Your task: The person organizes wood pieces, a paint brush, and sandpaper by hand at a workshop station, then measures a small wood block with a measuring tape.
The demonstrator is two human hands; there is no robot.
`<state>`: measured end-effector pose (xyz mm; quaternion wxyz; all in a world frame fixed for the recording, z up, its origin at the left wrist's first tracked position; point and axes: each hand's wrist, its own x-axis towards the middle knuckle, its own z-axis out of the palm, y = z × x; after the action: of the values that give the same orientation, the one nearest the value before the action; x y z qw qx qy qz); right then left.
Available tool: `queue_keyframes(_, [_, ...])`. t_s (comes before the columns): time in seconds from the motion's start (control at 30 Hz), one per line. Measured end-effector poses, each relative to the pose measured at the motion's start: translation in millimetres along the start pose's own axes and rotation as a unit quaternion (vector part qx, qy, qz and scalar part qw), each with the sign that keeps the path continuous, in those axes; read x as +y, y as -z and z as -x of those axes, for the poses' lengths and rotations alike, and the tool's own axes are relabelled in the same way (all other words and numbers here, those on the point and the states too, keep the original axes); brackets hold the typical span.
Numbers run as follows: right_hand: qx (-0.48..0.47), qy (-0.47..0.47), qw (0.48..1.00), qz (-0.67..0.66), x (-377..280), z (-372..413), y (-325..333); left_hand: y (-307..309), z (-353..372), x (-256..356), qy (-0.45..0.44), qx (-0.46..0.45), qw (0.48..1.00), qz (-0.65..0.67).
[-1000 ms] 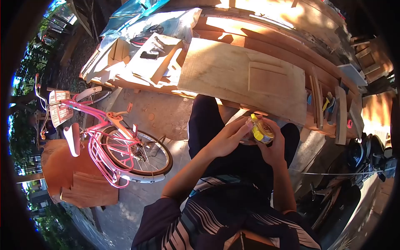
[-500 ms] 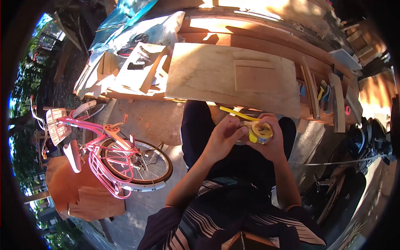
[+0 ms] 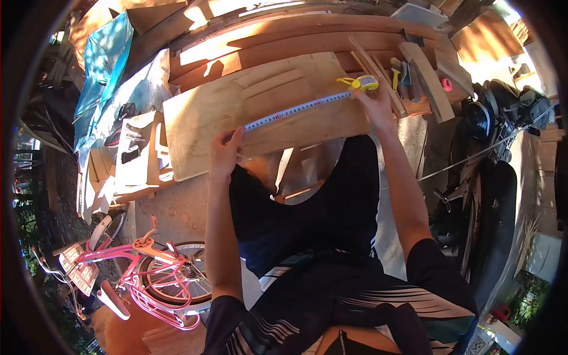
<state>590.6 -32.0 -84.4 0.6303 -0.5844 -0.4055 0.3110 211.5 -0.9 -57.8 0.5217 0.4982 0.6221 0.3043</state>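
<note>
Currently, both arms extend forward. The left hand (image 3: 225, 155) pins the tape blade (image 3: 296, 109) end against the plywood board (image 3: 207, 112) near its edge. The right hand (image 3: 377, 102) grips the tape measure case (image 3: 365, 83) at the board's opposite side.

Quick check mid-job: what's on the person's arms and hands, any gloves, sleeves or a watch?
No gloves: the left hand and right hand are bare, as are both forearms. Short dark sleeves with pale stripes end above the elbows. No watch, ring or band shows.
</note>
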Motion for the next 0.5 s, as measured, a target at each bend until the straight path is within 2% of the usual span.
queue_keyframes(0.1, [-0.004, 0.095, 0.984, 0.152, 23.1, -6.8, -6.8, -18.3, -18.2, -11.4, -0.023, -0.004, 0.995, -0.100])
queue_keyframes(0.13, [-0.024, 0.107, 0.982, 0.156, 13.7, -0.3, -17.0, -22.5, -19.7, -12.6, -0.034, -0.005, 0.991, -0.133])
queue_keyframes(0.23, [-0.057, 0.087, 0.971, 0.217, -0.1, 12.3, -39.1, -28.5, -20.0, -7.4, -0.034, 0.020, 0.985, -0.169])
queue_keyframes(0.33, [-0.066, 0.113, 0.968, 0.212, 6.9, 10.6, -48.0, -27.3, -18.7, -4.3, -0.034, 0.015, 0.992, -0.123])
queue_keyframes(0.5, [-0.077, 0.122, 0.962, 0.230, 13.0, 10.5, -44.1, -26.7, -20.6, -7.3, -0.042, 0.034, 0.988, -0.145])
